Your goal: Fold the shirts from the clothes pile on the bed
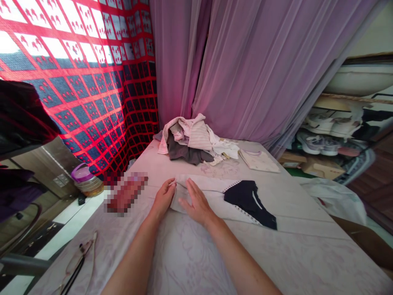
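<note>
A pale grey garment lies flat across the bed in front of me. Its right end is a black part edged with dotted trim; whether the two are one piece I cannot tell. My left hand pinches the left edge of the pale cloth between thumb and fingers. Just right of it, my right hand rests on the same cloth with fingers stretched and thumb apart. Beyond the hands is a heap of clothes, with striped pink, dark grey and white pieces. A folded cream garment lies right of the heap.
A pixelated reddish object lies to the left, and eyeglasses lie at the near left edge. Purple curtains hang behind the bed. Shelves with shoes stand at right; a purple-lidded jar stands at left.
</note>
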A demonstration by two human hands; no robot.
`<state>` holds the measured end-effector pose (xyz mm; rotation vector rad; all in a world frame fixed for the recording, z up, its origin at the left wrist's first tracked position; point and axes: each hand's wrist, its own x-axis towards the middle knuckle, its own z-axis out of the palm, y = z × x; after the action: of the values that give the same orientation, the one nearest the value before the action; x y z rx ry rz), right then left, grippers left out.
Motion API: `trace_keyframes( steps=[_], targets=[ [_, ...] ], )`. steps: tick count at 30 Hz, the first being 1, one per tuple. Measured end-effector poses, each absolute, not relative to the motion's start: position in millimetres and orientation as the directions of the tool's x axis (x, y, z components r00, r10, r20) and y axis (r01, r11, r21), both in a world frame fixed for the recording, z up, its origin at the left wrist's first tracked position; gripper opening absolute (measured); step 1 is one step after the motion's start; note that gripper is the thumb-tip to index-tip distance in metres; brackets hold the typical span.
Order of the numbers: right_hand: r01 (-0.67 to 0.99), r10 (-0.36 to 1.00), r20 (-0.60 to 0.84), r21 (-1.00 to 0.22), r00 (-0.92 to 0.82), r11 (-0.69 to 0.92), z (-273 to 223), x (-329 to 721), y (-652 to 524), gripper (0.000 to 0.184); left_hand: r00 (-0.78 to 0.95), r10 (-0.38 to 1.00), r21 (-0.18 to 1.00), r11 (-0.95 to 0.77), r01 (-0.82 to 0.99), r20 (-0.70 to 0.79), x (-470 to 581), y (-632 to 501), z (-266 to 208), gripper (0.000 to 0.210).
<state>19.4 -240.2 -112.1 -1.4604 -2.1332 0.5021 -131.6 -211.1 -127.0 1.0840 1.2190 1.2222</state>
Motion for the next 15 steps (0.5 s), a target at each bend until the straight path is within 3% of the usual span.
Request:
trace_keyframes(
  steps=[3, 6, 15],
  targets=[
    [0.699, 0.968, 0.166, -0.670, -0.188, 0.250, -112, 2, -227, 0.060, -0.001, 0.982, 0.969, 0.188, -0.162, -0.191, -132, -213, -120, 0.048],
    [0.687, 0.976, 0.151, -0.694, -0.157, 0.217, -103, -5, -223, 0.051, 0.057, 0.962, 0.923, 0.271, -0.272, -0.266, -130, -215, -114, 0.045],
    [0.793, 0.999, 0.001, -0.608, -0.042, 0.034, -66, -2, -214, 0.033, 0.286, 0.939, 0.861, 0.301, -0.409, -0.193, -124, -220, -111, 0.049]
  ],
)
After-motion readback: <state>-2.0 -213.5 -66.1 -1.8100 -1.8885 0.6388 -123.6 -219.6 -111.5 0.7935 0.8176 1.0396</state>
